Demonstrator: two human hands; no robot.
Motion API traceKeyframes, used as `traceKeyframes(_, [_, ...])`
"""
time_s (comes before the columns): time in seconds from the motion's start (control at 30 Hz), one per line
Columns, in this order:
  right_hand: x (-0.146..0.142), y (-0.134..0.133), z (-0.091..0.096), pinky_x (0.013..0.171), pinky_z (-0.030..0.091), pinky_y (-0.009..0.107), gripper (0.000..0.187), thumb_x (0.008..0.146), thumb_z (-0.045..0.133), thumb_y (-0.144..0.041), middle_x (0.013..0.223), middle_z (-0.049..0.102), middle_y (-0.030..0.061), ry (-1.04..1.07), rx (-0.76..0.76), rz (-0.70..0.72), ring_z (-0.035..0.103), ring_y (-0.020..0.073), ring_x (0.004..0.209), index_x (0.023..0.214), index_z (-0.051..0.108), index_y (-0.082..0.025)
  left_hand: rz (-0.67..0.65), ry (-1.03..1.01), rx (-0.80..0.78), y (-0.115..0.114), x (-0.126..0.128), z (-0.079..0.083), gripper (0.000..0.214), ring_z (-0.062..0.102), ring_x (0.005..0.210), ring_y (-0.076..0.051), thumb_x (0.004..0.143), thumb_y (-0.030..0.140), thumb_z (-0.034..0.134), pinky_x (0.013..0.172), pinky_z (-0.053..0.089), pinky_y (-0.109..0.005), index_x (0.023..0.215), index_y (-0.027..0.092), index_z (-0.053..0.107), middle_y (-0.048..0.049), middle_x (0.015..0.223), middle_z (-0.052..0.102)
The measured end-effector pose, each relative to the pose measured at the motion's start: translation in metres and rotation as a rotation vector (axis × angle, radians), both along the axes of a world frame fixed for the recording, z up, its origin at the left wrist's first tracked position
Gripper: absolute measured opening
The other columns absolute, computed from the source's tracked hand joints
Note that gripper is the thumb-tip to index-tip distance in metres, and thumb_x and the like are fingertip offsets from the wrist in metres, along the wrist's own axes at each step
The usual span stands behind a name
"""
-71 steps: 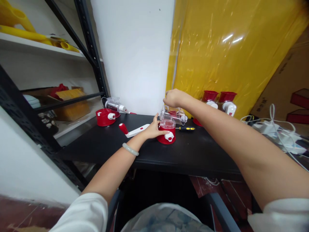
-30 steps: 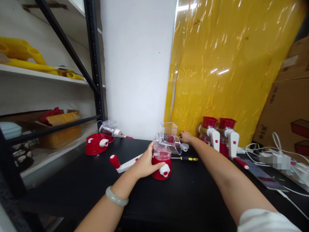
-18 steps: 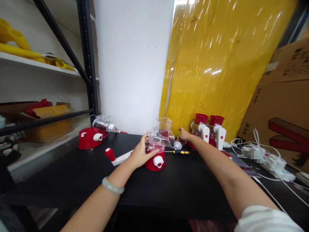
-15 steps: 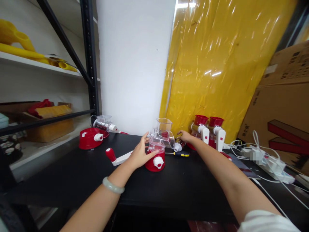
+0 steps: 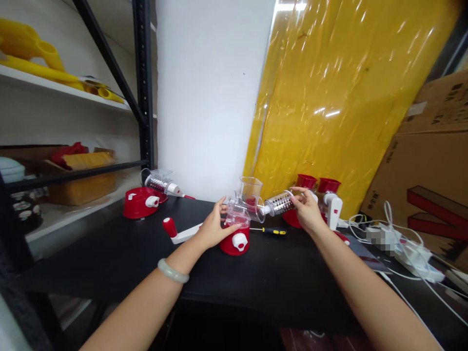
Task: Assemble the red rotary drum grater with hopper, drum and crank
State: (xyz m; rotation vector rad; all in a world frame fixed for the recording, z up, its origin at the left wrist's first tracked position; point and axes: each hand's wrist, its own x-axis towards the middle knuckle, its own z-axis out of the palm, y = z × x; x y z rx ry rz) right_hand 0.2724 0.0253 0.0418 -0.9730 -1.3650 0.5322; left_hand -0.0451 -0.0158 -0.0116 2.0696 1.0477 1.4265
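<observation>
A rotary grater with a red base [image 5: 229, 245] and a clear plastic housing [image 5: 246, 204] stands on the black table [image 5: 204, 278]. My left hand [image 5: 215, 226] is wrapped round the joint of base and housing, thumb in front. In my right hand [image 5: 306, 208] is a metal grater drum [image 5: 280, 203], gripped at its outer rim. The drum lies nearly level, its white stem pointing left at the right-hand opening of the housing. Whether the stem touches the housing I cannot tell. A white crank handle with a red knob [image 5: 169, 227] lies left of the base, partly behind my left wrist.
A screwdriver [image 5: 274, 231] lies behind the base. Another red grater [image 5: 141, 203] stands at the back left; two more, with red hoppers [image 5: 329, 185], stand at the right. A power strip [image 5: 409, 253] with white cables and a large carton [image 5: 431, 185] are far right. Shelving [image 5: 144, 87] borders the left.
My right hand has lifted the grater drum from the table and turned it level, stem towards the housing. My left hand stays on the grater. The view has shifted slightly.
</observation>
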Motion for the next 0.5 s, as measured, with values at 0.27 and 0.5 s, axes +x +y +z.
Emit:
traceKeyframes(0.27, [-0.03, -0.017, -0.035, 0.064, 0.053, 0.027, 0.029, 0.093, 0.059, -0.032, 0.094, 0.061, 0.0021, 0.257, 0.055, 0.083, 0.059, 0.0105, 0.071, 0.117, 0.056, -0.015, -0.027, -0.022, 0.002, 0.001, 0.0, -0.001, 0.1, 0.057, 0.119, -0.031, 0.075, 0.046, 0.076, 0.096, 0.052, -0.05, 0.15, 0.018, 0.015, -0.018, 0.128, 0.055])
traceKeyframes(0.5, [-0.051, -0.026, -0.055, 0.064, 0.053, 0.027, 0.025, 0.093, 0.058, -0.032, 0.093, 0.061, 0.0018, 0.363, 0.059, 0.156, 0.058, 0.0105, 0.071, 0.112, 0.058, -0.016, -0.019, -0.02, 0.002, 0.003, -0.002, -0.003, 0.099, 0.058, 0.118, -0.031, 0.075, 0.045, 0.075, 0.096, 0.052, -0.05, 0.15, 0.018, 0.016, -0.0168, 0.125, 0.056])
